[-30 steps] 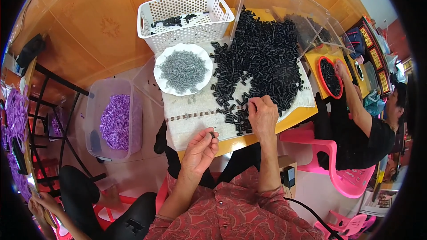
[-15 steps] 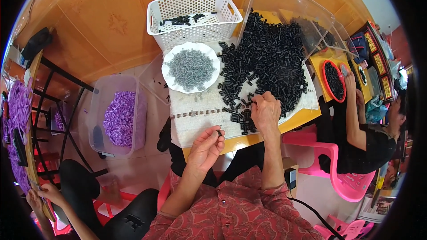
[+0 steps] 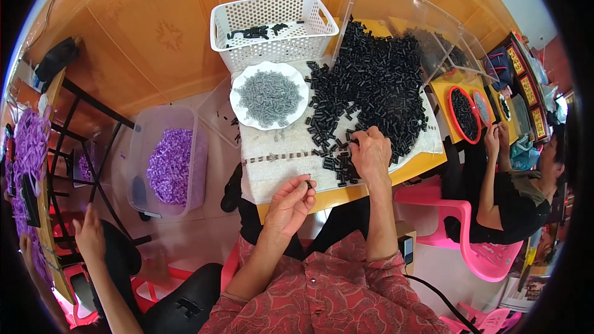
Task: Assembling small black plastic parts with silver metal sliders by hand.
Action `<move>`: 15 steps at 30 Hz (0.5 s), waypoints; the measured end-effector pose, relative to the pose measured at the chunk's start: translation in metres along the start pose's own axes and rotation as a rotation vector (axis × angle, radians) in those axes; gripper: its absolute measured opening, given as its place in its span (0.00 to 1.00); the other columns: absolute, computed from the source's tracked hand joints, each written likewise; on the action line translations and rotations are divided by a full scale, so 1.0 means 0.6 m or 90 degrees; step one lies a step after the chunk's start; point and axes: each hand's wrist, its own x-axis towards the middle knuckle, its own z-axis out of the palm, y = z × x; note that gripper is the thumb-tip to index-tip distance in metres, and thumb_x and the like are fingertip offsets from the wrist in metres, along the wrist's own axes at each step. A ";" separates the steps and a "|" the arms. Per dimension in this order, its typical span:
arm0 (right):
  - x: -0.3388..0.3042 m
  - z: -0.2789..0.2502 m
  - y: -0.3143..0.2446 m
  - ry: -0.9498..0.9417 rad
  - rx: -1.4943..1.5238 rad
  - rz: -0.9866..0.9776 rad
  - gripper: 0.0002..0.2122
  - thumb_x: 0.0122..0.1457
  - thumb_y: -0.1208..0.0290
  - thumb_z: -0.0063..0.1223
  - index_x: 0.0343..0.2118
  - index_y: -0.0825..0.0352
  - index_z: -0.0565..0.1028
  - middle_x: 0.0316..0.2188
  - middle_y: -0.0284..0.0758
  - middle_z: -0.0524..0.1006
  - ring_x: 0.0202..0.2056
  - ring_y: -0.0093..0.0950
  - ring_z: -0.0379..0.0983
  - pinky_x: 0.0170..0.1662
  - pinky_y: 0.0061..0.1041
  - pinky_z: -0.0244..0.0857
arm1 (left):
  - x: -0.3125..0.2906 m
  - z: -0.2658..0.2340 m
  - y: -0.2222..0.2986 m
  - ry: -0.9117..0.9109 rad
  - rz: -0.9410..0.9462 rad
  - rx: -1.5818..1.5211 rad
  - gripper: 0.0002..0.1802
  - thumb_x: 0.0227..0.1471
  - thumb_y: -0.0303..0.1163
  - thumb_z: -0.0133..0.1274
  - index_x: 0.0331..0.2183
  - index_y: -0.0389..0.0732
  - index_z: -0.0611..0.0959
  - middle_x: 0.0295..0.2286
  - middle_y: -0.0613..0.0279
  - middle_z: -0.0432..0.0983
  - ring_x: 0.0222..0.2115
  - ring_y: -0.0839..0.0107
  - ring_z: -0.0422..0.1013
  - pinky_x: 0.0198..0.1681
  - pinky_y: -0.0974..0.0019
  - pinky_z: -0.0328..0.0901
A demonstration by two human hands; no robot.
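Note:
My left hand [image 3: 289, 204] is held before the table's near edge, thumb and forefinger pinched round a small dark plastic piece [image 3: 309, 185]. My right hand [image 3: 372, 156] bends over the near edge of a large heap of short black plastic pieces [image 3: 383, 74]. Its fingers are drawn together among loose black pieces [image 3: 339, 166]; whatever they grip is hidden under them. Beyond my left hand, a white scalloped plate [image 3: 236, 102] bears a mound of small clear grey parts [image 3: 270, 96]. Both lie on a white cloth [image 3: 266, 187].
A white perforated basket [image 3: 278, 49] with a few black pieces stands behind the plate. The heap spills from a tipped clear bin [image 3: 427, 0]. On the floor at left is a tub [image 3: 137, 173] of purple pieces. People sit at either side; a pink chair [image 3: 464, 229] stands at right.
My hands keep nearly the same places and poses. The left-hand neighbour's hand has lifted away from the side table. At right, the other person's hands have drawn back from the red bowl.

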 end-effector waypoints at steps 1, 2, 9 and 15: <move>0.002 0.002 0.003 0.001 0.000 0.000 0.07 0.45 0.76 0.61 0.30 0.66 0.80 0.30 0.37 0.74 0.34 0.38 0.72 0.38 0.37 0.65 | 0.000 0.000 -0.001 -0.003 0.000 0.000 0.11 0.57 0.24 0.50 0.43 0.36 0.77 0.37 0.56 0.75 0.34 0.74 0.72 0.37 0.74 0.69; 0.004 0.006 0.009 -0.008 -0.006 -0.021 0.07 0.45 0.76 0.61 0.30 0.66 0.80 0.30 0.37 0.75 0.34 0.39 0.72 0.36 0.37 0.65 | 0.000 0.001 -0.001 -0.004 0.000 0.000 0.11 0.57 0.24 0.50 0.43 0.36 0.77 0.37 0.56 0.75 0.34 0.74 0.72 0.37 0.74 0.69; -0.018 0.007 -0.003 0.026 0.310 0.034 0.07 0.46 0.80 0.60 0.31 0.69 0.79 0.23 0.34 0.76 0.24 0.28 0.74 0.27 0.25 0.66 | -0.001 -0.001 0.000 0.000 0.009 -0.003 0.12 0.57 0.24 0.50 0.44 0.36 0.76 0.38 0.57 0.73 0.34 0.74 0.71 0.36 0.75 0.69; -0.081 -0.024 -0.050 -0.141 0.789 0.202 0.05 0.50 0.82 0.61 0.31 0.70 0.78 0.23 0.25 0.76 0.26 0.11 0.67 0.29 0.12 0.62 | -0.006 0.011 -0.002 0.019 0.025 -0.013 0.11 0.57 0.26 0.51 0.43 0.39 0.77 0.37 0.60 0.75 0.33 0.76 0.71 0.35 0.75 0.68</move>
